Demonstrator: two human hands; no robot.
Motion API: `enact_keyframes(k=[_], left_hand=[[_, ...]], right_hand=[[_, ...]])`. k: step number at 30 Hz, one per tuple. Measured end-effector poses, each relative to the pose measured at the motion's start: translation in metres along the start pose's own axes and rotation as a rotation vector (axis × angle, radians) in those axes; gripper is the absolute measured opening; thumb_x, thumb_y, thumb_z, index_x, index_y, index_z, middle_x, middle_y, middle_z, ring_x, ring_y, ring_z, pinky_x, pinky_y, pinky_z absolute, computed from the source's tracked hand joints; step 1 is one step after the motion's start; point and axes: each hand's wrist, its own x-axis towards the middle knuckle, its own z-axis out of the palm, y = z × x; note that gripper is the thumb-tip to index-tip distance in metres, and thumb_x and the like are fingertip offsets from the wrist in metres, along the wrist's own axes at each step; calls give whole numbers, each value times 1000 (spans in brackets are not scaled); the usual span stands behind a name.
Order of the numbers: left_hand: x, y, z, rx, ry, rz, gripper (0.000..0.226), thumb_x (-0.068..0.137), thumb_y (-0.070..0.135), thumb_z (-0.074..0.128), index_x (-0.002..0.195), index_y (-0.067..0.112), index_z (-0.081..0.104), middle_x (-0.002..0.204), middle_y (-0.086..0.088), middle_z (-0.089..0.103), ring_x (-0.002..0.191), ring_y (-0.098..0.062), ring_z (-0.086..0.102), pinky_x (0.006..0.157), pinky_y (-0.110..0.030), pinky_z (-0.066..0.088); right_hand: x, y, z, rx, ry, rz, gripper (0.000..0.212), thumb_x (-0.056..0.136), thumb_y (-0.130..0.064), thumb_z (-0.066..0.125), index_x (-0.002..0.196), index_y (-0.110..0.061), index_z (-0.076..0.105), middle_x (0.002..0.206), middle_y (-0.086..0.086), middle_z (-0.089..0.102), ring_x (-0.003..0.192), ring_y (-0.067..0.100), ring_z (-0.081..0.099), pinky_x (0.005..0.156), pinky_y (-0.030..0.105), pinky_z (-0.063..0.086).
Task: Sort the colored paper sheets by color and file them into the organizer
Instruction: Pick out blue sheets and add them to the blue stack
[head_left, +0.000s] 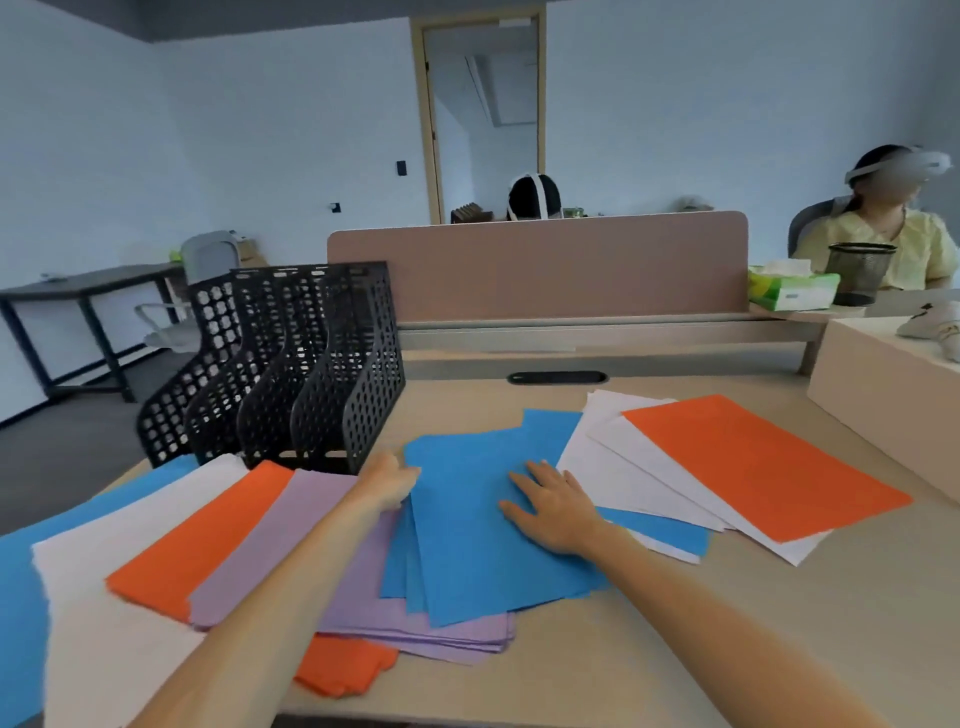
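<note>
- The blue sheets (467, 545) lie fanned at the middle of the tabletop (675, 649), overlapping a purple stack (363, 608).
- The right hand (556, 509) rests flat on them, fingers straight and spread.
- The left hand (387, 483) grips their left edge, fingers curled round it (the tips are hidden).
- To the right, an orange sheet (753, 467) tops the white sheets (613, 467).
- The black mesh organizer (291, 374) stands upright just behind the left hand.

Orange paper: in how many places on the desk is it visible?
3: right orange sheet on white sheets; left orange sheet beside purple sheet; orange edges under purple stack, front. More may be hidden.
</note>
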Motion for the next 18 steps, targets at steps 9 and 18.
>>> enact_keyframes(k=[9,18], left_hand=[[-19,10,-7,-309,-68,-68,14,89,5,63,96,5,51,106,-16,64,93,-28,63,80,-39,53],[-64,41,-54,-458,151,521,22,99,8,51,118,18,57,112,2,69,98,-13,69,80,-30,57]], right_hand=[[14,-17,2,115,20,66,57,101,-49,32,149,-19,33,159,9,19,148,26,11,120,40,11],[9,-53,-64,1309,113,257,56,80,-49,73,119,-13,57,116,-2,67,98,14,68,69,24,55]])
